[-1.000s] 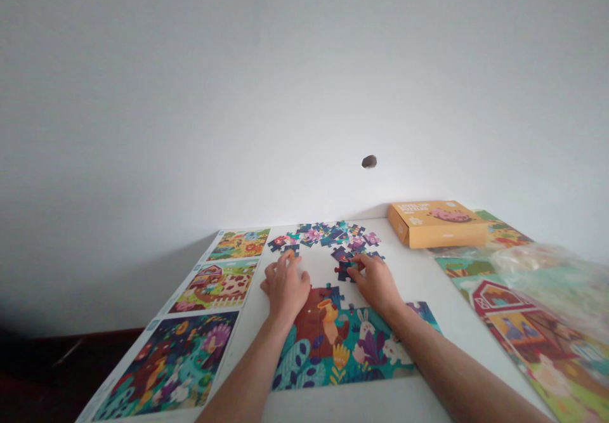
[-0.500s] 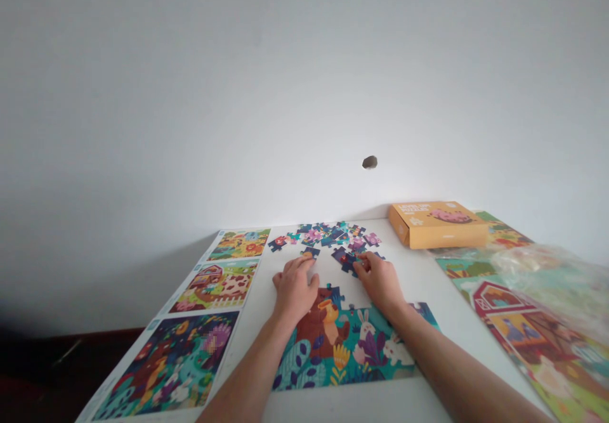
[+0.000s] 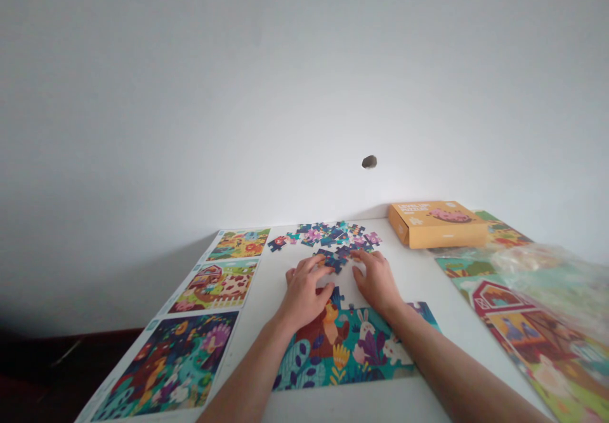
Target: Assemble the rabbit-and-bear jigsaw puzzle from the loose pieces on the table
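Between my two hands lies a small group of dark blue puzzle pieces (image 3: 337, 259) on the white table (image 3: 413, 271). My left hand (image 3: 307, 290) touches its left side, fingers spread over the pieces. At the right side of the group, my right hand (image 3: 378, 280) has its fingertips on the edge, thumb apart from the index finger. Nearer to me is a partly joined puzzle (image 3: 352, 347) with a bear, rabbits and plants; my forearms and left hand cover parts of it. Loose pieces (image 3: 328, 234) are heaped behind my hands.
An orange puzzle box (image 3: 442, 225) stands at the back right by the wall. Clear plastic wrap (image 3: 552, 277) lies over picture sheets (image 3: 528, 334) on the right. Three printed pictures (image 3: 214, 286) run down the table's left side.
My left hand has moved right and now reaches the dark pieces. The piece near its fingertips has come together with those by my right hand, which has shifted slightly.
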The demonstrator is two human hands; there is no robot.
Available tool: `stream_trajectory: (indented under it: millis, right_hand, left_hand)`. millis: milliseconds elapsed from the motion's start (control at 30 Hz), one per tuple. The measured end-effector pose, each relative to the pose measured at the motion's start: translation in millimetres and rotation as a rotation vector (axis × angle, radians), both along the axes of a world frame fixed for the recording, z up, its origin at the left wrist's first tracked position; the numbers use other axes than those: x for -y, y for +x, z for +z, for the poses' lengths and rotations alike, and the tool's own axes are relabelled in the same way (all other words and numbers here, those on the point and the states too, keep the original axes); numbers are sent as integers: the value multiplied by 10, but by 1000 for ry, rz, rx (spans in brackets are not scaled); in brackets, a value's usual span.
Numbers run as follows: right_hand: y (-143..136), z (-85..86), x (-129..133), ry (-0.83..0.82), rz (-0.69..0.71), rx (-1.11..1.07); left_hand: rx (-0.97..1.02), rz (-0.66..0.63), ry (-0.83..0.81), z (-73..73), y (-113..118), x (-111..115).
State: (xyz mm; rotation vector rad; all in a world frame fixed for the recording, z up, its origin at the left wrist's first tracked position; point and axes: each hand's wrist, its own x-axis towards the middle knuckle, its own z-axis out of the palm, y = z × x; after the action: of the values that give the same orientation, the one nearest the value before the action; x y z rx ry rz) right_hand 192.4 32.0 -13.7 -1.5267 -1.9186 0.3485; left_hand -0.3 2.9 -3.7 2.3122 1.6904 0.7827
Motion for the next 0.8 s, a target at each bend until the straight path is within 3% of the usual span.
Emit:
stream_trajectory:
  millis: [100, 200, 333, 567, 800]
  right_hand:
    - [41, 6, 4, -14, -211, 144]
    - [80, -8, -10, -77, -264, 205]
    - [98, -9, -26, -85, -234, 215]
    - [91, -38, -55, -33, -180, 103]
    - [55, -6, -50, 142, 33, -144]
  left_hand:
    - [-57, -75, -29, 41, 19, 31]
    - [-86, -37, -53, 37, 19, 25]
    - [-88, 41, -49, -4, 3, 2]
    - [-100, 57, -40, -24, 1, -1]
    - [-24, 62, 20, -21, 6, -21]
